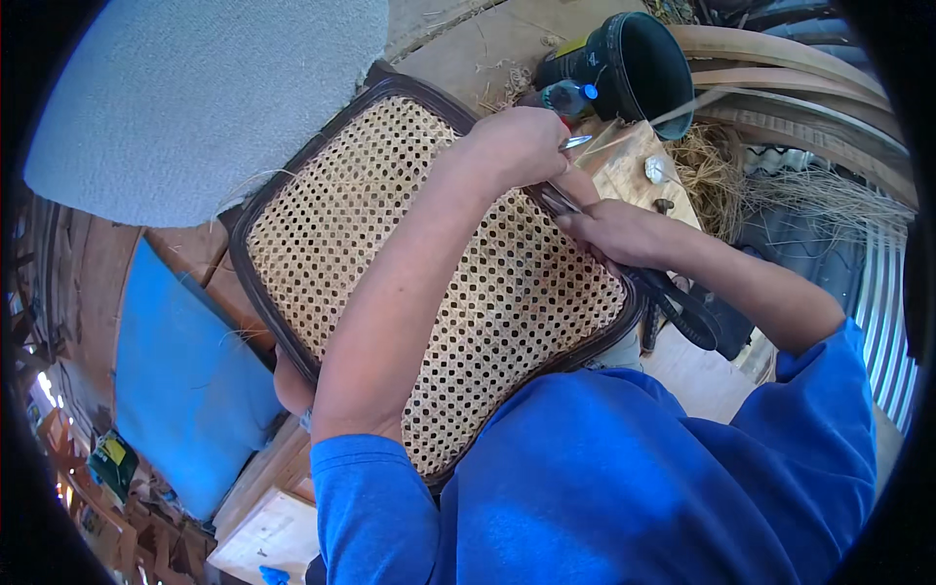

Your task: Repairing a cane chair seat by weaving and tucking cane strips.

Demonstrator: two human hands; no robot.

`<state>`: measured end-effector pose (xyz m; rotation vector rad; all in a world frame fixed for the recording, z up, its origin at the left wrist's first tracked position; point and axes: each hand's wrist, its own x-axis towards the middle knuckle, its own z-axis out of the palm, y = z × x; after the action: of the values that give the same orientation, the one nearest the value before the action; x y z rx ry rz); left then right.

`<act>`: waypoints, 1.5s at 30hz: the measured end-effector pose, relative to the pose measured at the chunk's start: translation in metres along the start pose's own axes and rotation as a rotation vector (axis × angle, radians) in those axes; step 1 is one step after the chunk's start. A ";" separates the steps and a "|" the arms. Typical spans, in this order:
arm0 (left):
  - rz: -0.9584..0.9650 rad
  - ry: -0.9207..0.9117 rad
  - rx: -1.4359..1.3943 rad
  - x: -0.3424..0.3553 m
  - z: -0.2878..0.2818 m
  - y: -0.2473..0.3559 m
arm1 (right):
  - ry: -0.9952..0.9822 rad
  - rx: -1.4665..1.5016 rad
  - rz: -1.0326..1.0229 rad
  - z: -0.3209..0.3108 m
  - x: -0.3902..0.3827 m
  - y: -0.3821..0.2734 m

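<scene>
A woven cane panel in a dark wooden frame, like a chair seat or back, lies tilted across my lap. My left forearm crosses over it. My left hand is closed at the frame's far right side, and a shiny pointed metal tool sticks out beyond it; the grip is hidden. Close by, my right hand is closed at the frame's right edge, fingers bent around something dark that I cannot make out. A brown stain darkens the cane near that hand.
A dark green bucket lies tipped at the far right, beside a clear bottle with a blue cap. A wooden board lies near my hands. Curved wood strips, loose straw, grey padding and a blue cushion surround me.
</scene>
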<state>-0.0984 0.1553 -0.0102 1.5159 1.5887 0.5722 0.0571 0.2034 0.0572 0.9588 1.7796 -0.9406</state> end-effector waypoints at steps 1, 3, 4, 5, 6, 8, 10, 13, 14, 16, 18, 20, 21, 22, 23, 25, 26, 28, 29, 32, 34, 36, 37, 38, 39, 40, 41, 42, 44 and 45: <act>0.001 0.011 -0.002 -0.001 -0.001 -0.001 | 0.078 0.028 0.003 0.002 0.000 -0.009; 0.007 0.021 -0.012 -0.003 -0.003 -0.003 | 0.068 -0.029 0.018 0.002 0.012 -0.011; 0.013 0.009 -0.030 -0.005 -0.005 -0.003 | 0.058 -0.082 0.021 0.003 0.016 -0.013; 0.020 -0.003 -0.049 -0.006 -0.006 -0.004 | 0.058 -0.084 0.030 0.002 0.015 -0.015; 0.025 -0.005 -0.056 -0.006 -0.007 -0.004 | 0.057 -0.071 0.072 0.001 0.009 -0.025; 0.017 0.000 -0.045 -0.007 -0.007 -0.006 | 0.056 -0.057 0.123 0.002 0.008 -0.029; 0.029 -0.015 -0.052 -0.006 -0.007 -0.006 | 0.099 -0.233 -0.014 0.004 0.013 -0.024; 0.055 -0.014 -0.063 -0.004 -0.002 -0.009 | 0.188 -0.109 0.026 0.012 0.021 -0.017; 0.073 0.004 -0.067 -0.003 0.000 -0.010 | 0.185 -0.107 0.030 0.012 0.020 -0.015; 0.049 0.029 -0.053 -0.003 -0.001 -0.007 | 0.122 -0.226 0.022 0.010 0.015 -0.019; 0.027 0.051 -0.036 0.000 0.000 -0.007 | 0.097 -0.326 -0.045 0.009 0.019 -0.014; 0.041 0.055 -0.048 0.003 0.005 -0.011 | 0.074 -0.423 -0.112 0.011 0.018 -0.013; 0.046 0.048 -0.048 0.003 0.005 -0.010 | 0.178 -0.279 -0.048 0.013 0.012 -0.023; 0.050 0.034 -0.042 0.003 0.005 -0.009 | 0.281 -0.135 0.016 0.015 0.009 -0.028; 0.053 0.021 -0.036 0.003 0.005 -0.010 | 0.281 -0.129 0.021 0.016 0.013 -0.025; 0.064 0.022 -0.052 0.006 0.007 -0.010 | 0.216 -0.230 -0.116 0.012 0.020 -0.015; 0.063 0.032 -0.068 0.007 0.009 -0.009 | 0.220 -0.222 -0.107 0.009 0.021 -0.010; 0.070 0.032 -0.072 0.009 0.009 -0.009 | 0.142 -0.338 -0.143 0.008 0.020 -0.007; 0.073 0.040 -0.075 0.009 0.009 -0.008 | 0.143 -0.332 -0.141 0.010 0.016 -0.005; 0.042 0.103 -0.092 0.003 0.005 -0.004 | 0.311 -0.140 -0.135 0.017 0.002 -0.003; -0.040 0.106 -0.199 -0.015 0.005 -0.012 | 0.389 -0.092 -0.157 0.024 -0.012 0.004; -0.190 0.146 -0.304 -0.047 0.007 -0.029 | 0.351 -0.045 -0.085 0.023 -0.026 0.013; -0.207 0.195 -0.342 -0.061 0.010 -0.033 | 0.431 0.037 -0.096 0.027 -0.030 0.026; -0.199 0.237 -0.376 -0.074 0.013 -0.033 | 0.524 0.131 -0.087 0.032 -0.041 0.045; -0.233 0.263 -0.413 -0.084 0.015 -0.030 | 0.566 0.158 -0.016 0.033 -0.049 0.076; -0.247 0.283 -0.400 -0.095 0.014 -0.028 | 0.614 0.188 0.066 0.039 -0.048 0.106; -0.296 0.297 -0.454 -0.114 0.017 -0.024 | 0.674 0.118 0.081 0.054 -0.046 0.119; -0.337 0.315 -0.508 -0.131 0.019 -0.019 | 0.742 0.049 0.095 0.065 -0.041 0.131; -0.409 0.370 -0.661 -0.157 0.021 -0.004 | 0.690 0.084 0.052 0.080 -0.035 0.162; -0.476 0.413 -0.734 -0.165 0.024 0.005 | 0.671 0.139 0.047 0.087 -0.035 0.162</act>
<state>-0.0907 -0.0075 0.0236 0.4717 1.6912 1.0809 0.2409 0.1862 0.0290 1.5268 2.2409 -0.7662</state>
